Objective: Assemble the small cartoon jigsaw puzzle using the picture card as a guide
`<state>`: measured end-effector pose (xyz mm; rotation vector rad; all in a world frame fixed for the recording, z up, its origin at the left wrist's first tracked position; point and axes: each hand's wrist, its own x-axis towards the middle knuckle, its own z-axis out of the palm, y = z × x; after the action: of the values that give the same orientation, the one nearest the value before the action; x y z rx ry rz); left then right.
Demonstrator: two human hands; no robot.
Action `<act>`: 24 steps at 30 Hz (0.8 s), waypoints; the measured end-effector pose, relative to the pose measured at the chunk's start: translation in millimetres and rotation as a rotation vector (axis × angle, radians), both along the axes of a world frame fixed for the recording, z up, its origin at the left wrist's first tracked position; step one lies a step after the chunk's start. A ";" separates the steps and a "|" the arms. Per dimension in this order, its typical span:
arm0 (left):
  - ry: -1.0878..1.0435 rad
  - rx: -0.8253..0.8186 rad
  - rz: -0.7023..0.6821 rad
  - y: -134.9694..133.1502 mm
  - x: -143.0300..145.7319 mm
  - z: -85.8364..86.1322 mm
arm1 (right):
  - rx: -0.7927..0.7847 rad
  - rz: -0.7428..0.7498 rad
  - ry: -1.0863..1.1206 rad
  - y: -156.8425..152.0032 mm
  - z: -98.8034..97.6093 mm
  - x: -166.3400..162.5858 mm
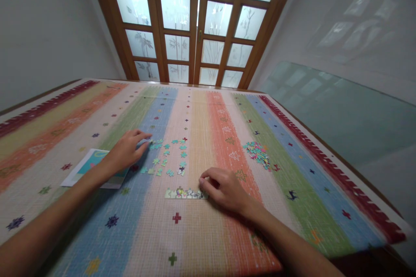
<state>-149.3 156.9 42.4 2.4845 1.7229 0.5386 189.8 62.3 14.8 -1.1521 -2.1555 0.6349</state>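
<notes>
A strip of joined puzzle pieces (185, 193) lies flat on the cloth-covered tabletop (201, 233), near the middle and towards the near side. Its long axis runs left to right, crosswise to the cloth's stripes, which run from near to far. The strip's near edge looks straight and its far edge notched; its right end reaches the right hand (202, 181).

That hand has its fingers curled and its thumb and forefinger close together, over or touching that end. Whether it holds a piece, I cannot tell.

The left hand (150, 139) is farther away and to the left, pointing right, its thumb and forefinger a narrow gap apart. It is at the far-left edge of the loose pieces (167, 152); whether one is between the fingertips cannot be made out. Those pieces, mostly turquoise and pale green, lie spread out beyond the strip, turned various ways.

To the right, well apart, is a heap of pieces (257, 154), its longer direction slanting from far left to near right. A picture card (85, 169) lies slantwise at left, partly hidden by the left forearm.
</notes>
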 end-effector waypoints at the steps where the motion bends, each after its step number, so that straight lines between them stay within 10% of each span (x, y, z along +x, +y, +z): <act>1: 0.023 -0.019 -0.003 6.8 -1.4 -1.6 | 0.012 -0.009 0.008 0.4 -0.8 0.0; 16: 0.080 -0.140 0.027 34.7 3.5 4.0 | 0.133 -0.088 0.096 2.0 3.4 1.4; 24: -0.181 -0.133 -0.095 -1.0 31.9 29.2 | 0.051 -0.102 0.200 3.8 6.0 1.6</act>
<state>-117.4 155.8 71.6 2.3334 1.5146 0.5991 191.3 66.0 20.8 -1.1143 -1.9221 0.6189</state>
